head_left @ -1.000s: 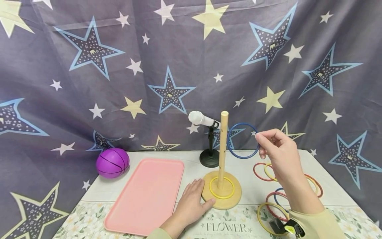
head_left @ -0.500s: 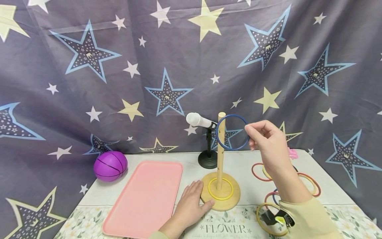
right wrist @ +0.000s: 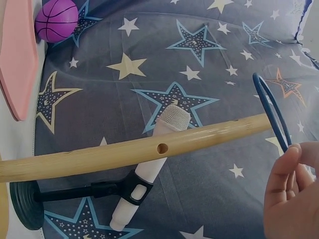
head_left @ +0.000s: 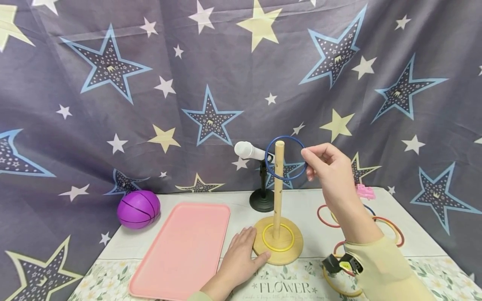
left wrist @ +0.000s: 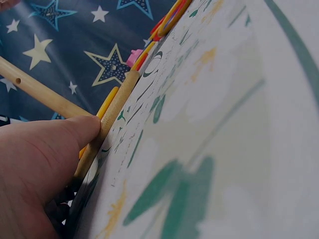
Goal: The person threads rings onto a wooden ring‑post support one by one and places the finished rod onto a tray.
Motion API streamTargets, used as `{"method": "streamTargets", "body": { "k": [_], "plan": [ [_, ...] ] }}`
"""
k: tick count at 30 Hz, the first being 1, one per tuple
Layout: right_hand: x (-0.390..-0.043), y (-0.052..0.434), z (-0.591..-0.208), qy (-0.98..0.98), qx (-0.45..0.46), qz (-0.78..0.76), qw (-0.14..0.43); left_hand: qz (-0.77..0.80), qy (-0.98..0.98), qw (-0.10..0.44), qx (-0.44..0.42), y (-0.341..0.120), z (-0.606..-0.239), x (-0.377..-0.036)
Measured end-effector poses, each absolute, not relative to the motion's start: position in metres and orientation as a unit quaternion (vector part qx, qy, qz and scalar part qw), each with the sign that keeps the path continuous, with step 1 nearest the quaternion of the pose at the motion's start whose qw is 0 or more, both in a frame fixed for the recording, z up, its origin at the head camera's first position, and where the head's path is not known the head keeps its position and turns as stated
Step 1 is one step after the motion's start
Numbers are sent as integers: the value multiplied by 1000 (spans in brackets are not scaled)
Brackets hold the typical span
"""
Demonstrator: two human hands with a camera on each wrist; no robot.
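— So, where is the ring (head_left: 285, 157)?

— Up at the top of the peg (head_left: 278, 188), blue, standing nearly on edge, with the peg tip showing through its opening. I hold it by the rim so the hole stays free for the peg.

— And your fingers?

— My right hand (head_left: 331, 171) pinches the rim between thumb and forefinger, the others curled loosely. My left hand (head_left: 241, 257) lies flat on the desk (head_left: 312, 200), fingers straight, thumb against the wooden base (head_left: 278, 246), I'd say to steady it.

— What else is around?

— A yellow ring (head_left: 278, 237) lies around the peg on the base. More rings (head_left: 391, 230) lie at my right, a pink tray (head_left: 180, 248) at my left, a microphone (head_left: 250, 151) just behind.
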State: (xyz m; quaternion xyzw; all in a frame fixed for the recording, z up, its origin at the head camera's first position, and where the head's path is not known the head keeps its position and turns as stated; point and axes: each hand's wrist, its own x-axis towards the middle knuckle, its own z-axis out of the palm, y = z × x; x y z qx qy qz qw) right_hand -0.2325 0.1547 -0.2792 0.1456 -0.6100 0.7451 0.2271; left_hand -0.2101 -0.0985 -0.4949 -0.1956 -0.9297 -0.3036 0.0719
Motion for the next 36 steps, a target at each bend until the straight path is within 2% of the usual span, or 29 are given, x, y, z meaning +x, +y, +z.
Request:
{"method": "streamTargets", "body": {
  "k": [17, 36],
  "plan": [
    [-243, 141, -278, -652, 104, 719, 218, -301, -931, 69, -197, -99, -494, -211],
    [-253, 148, -297, -702, 71, 685, 180, -302, -930, 64, -198, -100, -493, -213]
  ]
}}
